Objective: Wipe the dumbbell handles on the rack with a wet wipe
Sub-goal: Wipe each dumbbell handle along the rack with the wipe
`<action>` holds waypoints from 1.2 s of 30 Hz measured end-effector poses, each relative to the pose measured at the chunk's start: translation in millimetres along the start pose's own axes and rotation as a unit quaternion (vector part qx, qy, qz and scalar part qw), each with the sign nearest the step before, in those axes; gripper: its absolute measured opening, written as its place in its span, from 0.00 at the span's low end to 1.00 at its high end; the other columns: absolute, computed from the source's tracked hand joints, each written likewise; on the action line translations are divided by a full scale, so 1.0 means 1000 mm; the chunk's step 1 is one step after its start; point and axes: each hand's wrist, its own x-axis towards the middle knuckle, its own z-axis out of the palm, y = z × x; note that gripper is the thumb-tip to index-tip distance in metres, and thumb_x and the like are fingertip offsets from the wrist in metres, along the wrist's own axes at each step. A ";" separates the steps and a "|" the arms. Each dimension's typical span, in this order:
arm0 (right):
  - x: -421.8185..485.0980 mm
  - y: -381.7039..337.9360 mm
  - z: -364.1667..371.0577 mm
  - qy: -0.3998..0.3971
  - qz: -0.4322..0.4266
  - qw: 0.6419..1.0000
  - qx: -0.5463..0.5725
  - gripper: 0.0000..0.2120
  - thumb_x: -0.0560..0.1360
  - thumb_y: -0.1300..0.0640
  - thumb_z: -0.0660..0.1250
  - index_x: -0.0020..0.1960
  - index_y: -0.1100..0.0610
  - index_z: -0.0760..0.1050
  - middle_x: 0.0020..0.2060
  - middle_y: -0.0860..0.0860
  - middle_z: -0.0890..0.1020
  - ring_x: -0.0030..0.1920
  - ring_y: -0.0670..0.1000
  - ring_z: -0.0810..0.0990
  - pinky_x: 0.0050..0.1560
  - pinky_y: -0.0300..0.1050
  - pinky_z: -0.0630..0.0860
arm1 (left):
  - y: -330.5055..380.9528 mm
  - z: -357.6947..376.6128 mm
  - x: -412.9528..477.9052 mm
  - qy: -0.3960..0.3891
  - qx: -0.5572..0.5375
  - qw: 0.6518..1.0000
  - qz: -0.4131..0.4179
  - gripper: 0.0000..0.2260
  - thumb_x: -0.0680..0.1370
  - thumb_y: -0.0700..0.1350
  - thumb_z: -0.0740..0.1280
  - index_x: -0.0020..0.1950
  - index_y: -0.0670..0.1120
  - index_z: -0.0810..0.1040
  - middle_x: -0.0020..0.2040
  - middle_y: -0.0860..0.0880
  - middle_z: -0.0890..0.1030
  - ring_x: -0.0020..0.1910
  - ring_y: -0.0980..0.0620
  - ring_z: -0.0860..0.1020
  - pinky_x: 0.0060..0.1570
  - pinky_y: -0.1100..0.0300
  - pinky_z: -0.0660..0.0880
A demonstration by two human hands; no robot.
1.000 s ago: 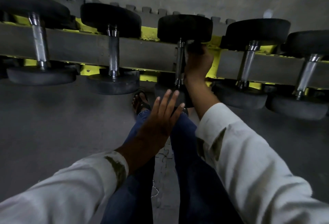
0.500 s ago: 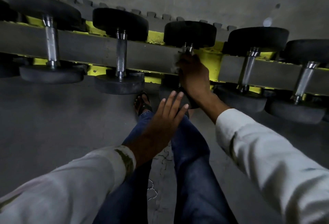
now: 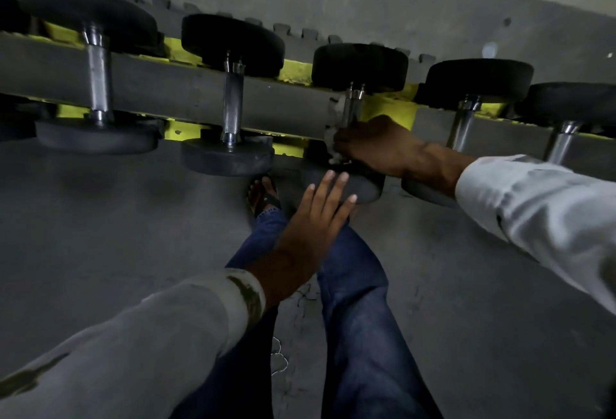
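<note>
Beyond the flat, empty left hand [image 3: 313, 228], the right hand [image 3: 376, 145] grips the wet wipe [image 3: 330, 135] round the middle dumbbell handle [image 3: 351, 105] on the rack [image 3: 166, 85], having slid from far end to near end, one pass seemingly complete.

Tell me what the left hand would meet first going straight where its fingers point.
Most likely the near end weight below the dumbbell handle that the right hand grips with the wet wipe. The left hand has fingertips overlapping it in the picture, but depth is unclear.
</note>
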 end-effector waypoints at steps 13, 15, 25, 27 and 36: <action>0.017 -0.022 0.022 0.277 0.478 0.767 0.326 0.12 0.79 0.53 0.62 0.58 0.55 0.79 0.51 0.57 0.83 0.48 0.59 0.82 0.47 0.52 0.78 | -0.005 -0.008 -0.002 -0.039 -0.002 0.999 0.007 0.41 0.85 0.50 0.59 0.80 0.39 0.29 0.78 0.31 0.29 0.79 0.29 0.36 0.80 0.38 0.48; 0.034 -0.012 0.027 0.320 0.543 0.707 0.319 0.14 0.77 0.53 0.61 0.50 0.58 0.83 0.46 0.58 0.85 0.46 0.59 0.83 0.43 0.48 0.72 | -0.006 -0.008 0.000 -0.046 -0.007 0.999 0.015 0.42 0.84 0.50 0.62 0.80 0.40 0.30 0.78 0.31 0.30 0.79 0.30 0.36 0.80 0.38 0.46; 0.039 0.018 0.049 0.173 0.480 0.423 0.749 0.12 0.80 0.64 0.58 0.53 0.62 0.80 0.46 0.59 0.84 0.43 0.57 0.83 0.52 0.53 0.80 | -0.003 0.005 -0.001 0.005 0.028 0.999 0.022 0.38 0.84 0.47 0.56 0.79 0.38 0.29 0.77 0.29 0.30 0.79 0.28 0.38 0.79 0.37 0.50; 0.021 0.008 0.046 0.079 0.466 0.566 0.676 0.12 0.82 0.64 0.57 0.46 0.52 0.77 0.42 0.51 0.80 0.38 0.44 0.76 0.45 0.40 0.75 | -0.003 0.006 -0.002 0.014 0.014 1.000 0.007 0.43 0.82 0.50 0.61 0.80 0.38 0.30 0.77 0.28 0.31 0.79 0.27 0.39 0.79 0.37 0.50; -0.039 -0.019 0.049 0.149 0.420 0.691 0.568 0.05 0.72 0.55 0.69 0.38 0.52 0.79 0.31 0.48 0.78 0.34 0.48 0.74 0.39 0.46 0.72 | 0.005 -0.039 -0.005 -0.006 -0.015 1.000 0.000 0.47 0.75 0.55 0.70 0.84 0.39 0.47 0.82 0.32 0.41 0.82 0.33 0.46 0.80 0.42 0.49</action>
